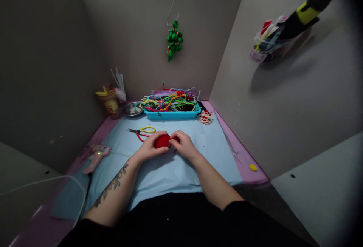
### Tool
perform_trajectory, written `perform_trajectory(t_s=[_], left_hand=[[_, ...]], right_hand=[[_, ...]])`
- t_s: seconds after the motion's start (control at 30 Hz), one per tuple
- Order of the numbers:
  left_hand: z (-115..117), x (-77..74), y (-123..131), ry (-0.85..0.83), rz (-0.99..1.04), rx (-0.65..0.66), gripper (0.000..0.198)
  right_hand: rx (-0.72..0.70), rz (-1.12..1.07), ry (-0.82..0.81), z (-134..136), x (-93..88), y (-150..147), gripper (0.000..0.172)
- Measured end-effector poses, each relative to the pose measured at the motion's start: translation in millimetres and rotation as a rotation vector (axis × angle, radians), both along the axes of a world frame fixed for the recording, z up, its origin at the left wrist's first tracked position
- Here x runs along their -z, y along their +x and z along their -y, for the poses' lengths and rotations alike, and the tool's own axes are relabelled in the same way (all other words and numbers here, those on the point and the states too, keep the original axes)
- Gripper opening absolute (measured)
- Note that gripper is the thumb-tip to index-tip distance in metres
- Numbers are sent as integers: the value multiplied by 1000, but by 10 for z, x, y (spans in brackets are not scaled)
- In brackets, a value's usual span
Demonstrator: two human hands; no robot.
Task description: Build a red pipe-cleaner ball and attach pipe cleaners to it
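A rounded red fuzzy piece [162, 141], which looks like coiled pipe cleaner, sits above the blue cloth between my hands. My left hand [151, 145] is closed around its left side, thumb below and fingers over the top. My right hand [183, 143] pinches at its right edge, where a short red pipe cleaner end [175, 150] pokes out below the fingers. What lies inside the right palm is hidden. Just beyond my left hand lies a pair of scissors [141, 130] with one yellow and one red handle, blades toward the left.
A blue tray [172, 115] heaped with coloured pipe cleaners stands at the back. Beside it are a metal dish [132, 109] and a decorated piece [205, 117]. A pink glue gun [98, 158] with a cord lies left. A yellow disc [253, 167] rests at right. Partitions enclose the table.
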State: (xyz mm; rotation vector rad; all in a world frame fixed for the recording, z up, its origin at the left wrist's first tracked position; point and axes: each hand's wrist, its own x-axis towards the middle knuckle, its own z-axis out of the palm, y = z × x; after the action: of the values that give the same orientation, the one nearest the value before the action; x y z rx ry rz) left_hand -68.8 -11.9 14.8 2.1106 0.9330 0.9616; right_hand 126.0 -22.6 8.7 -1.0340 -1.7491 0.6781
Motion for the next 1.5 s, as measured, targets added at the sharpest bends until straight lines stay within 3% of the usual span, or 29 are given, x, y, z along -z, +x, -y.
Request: perform_trajectory(t_s=[0.27, 0.4, 0.47, 0.57, 0.7, 0.8, 0.97, 1.3, 1.4, 1.5], left_hand=[[28, -12, -17, -110, 18, 55, 59], [4, 33, 3, -145, 84, -26, 63], [-18, 58, 15, -121, 159, -134, 67], [-42, 81, 19, -51, 275, -270, 69], [-45, 120, 12, 47, 309, -295, 70], [-42, 170, 27, 112, 239, -245, 73], [-41, 209, 77, 246, 135, -202, 69], [-26, 216, 118, 323, 83, -192, 63], [-41, 246, 134, 332, 85, -203, 65], [-54, 260, 145, 317, 81, -195, 69]], right_hand=[[57, -42, -22, -41, 23, -3, 3], [309, -121, 107, -33, 31, 8, 16], [402, -186, 153, -11, 18, 20, 11], [243, -233, 87, 27, 6, -15, 20], [-33, -391, -248, 50, 43, -188, 22], [-100, -576, -438, 44, 79, -303, 29], [-115, -697, -544, 33, 104, -321, 36], [-113, -739, -598, 29, 143, -349, 40], [-104, -652, -532, 14, 173, -342, 38], [-16, -438, -352, 7, 176, -301, 28]])
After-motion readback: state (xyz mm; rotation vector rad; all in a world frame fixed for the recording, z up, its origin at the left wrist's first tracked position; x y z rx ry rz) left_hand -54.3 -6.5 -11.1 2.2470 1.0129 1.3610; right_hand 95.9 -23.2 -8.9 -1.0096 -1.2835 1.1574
